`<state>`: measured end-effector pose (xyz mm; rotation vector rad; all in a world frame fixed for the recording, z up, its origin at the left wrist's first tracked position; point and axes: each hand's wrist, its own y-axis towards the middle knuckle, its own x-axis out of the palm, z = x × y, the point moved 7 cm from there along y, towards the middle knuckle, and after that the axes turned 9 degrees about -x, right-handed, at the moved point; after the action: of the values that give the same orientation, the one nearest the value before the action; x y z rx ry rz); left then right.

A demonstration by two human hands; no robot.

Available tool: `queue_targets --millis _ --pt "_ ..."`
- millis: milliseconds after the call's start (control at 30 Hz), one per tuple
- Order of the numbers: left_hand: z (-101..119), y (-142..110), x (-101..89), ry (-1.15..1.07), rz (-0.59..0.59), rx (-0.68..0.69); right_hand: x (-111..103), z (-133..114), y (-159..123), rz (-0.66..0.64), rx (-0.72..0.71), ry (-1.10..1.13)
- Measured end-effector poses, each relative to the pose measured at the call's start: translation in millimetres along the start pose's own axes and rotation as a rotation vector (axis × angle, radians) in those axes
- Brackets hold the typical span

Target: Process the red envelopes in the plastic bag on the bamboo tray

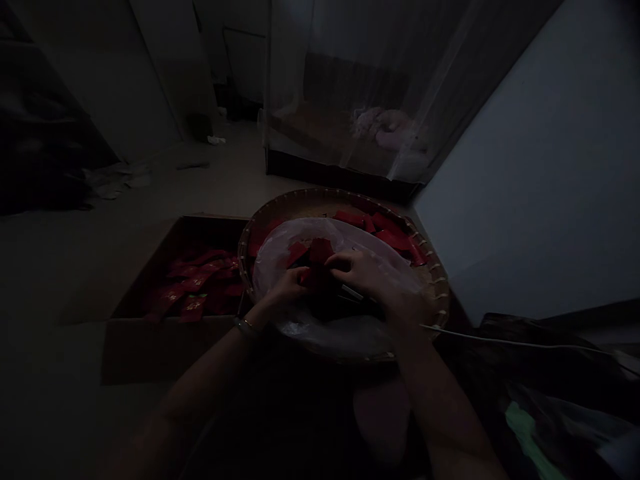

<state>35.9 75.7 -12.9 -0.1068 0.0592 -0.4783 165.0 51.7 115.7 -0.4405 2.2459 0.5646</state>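
Note:
In dim light, both hands meet over a clear plastic bag (pixel 277 247) spread in a round woven bamboo tray (pixel 440 293). My left hand (pixel 286 288), with a bracelet on its wrist, is closed on the near left side of a small red packet (pixel 321 251). My right hand (pixel 361 272) pinches at the packet's right side, thumb and forefinger bent together. Just below the right hand lies a thin pale strip (pixel 352 291) that I cannot identify. The inside of the bag under my hands is too dark to make out.
An open cardboard box (pixel 165 340) of red packets with gold flower prints (pixel 195 283) stands left. More red packets (pixel 393 233) lie along the tray's far right rim. A white cord (pixel 500 340) runs right. Beyond are a netted bed (pixel 350 133) and a wall (pixel 540 173).

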Motion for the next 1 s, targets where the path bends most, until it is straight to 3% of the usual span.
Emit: queue_targets --millis 300,533,733,800,900,1000 --pt "3 -3 7.2 0.104 -0.051 0.019 15 4 1 -0.130 -0.009 -0.115" --pt "2 -4 9.6 0.243 -0.050 0.048 21 -1 -3 -0.228 0.025 -0.064" --pt "9 -8 13.3 0.283 -0.067 0.061 16 9 -2 -0.147 0.131 -0.093" --pt "10 -8 13.7 0.312 -0.064 0.067 18 10 -4 -0.178 0.164 -0.103" --pt "9 -7 13.4 0.351 -0.054 0.073 25 6 -7 -0.283 0.126 -0.100" --pt "7 -6 13.6 0.378 -0.054 0.076 28 7 -8 -0.292 0.103 -0.161"
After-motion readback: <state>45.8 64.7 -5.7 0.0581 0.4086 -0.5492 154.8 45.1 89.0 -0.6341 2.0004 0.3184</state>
